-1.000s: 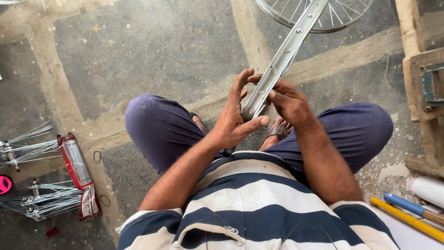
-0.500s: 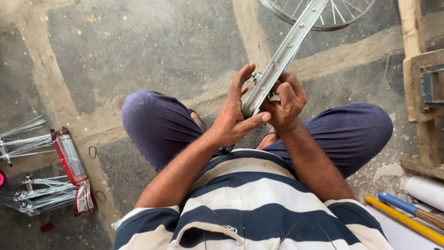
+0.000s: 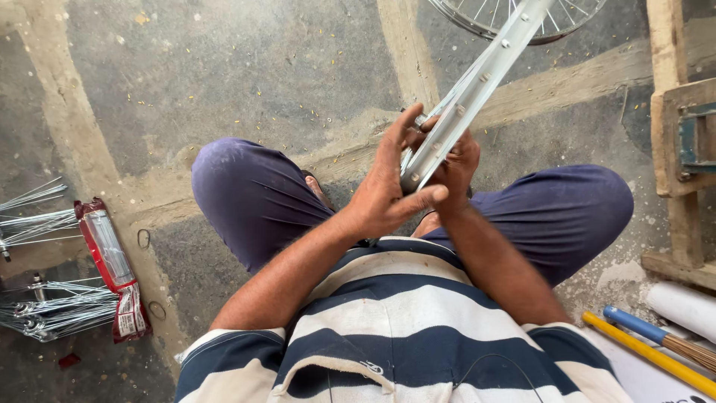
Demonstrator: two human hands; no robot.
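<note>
Both of your hands are clamped on the lower end of a silver wheel rim (image 3: 477, 82), which rises from your lap and slants up toward the top right. Your left hand (image 3: 388, 190) wraps the rim from the left, thumb pressed across its lower tip and fingers stretched up along its side. Your right hand (image 3: 453, 160) grips from the right, fingers curled behind the metal, so how they sit there is hidden. You sit cross-legged on a concrete floor (image 3: 224, 75), and the rim's end sits just above your knees. A spoked wheel (image 3: 574, 15) lies on the floor beyond the rim's upper end. Well off to your left lie bundles of spokes (image 3: 52, 310) and a red packet (image 3: 112, 265). To your right stand a wooden frame (image 3: 682, 160), a yellow stick (image 3: 649, 354) and a blue-handled broom (image 3: 656, 332).
</note>
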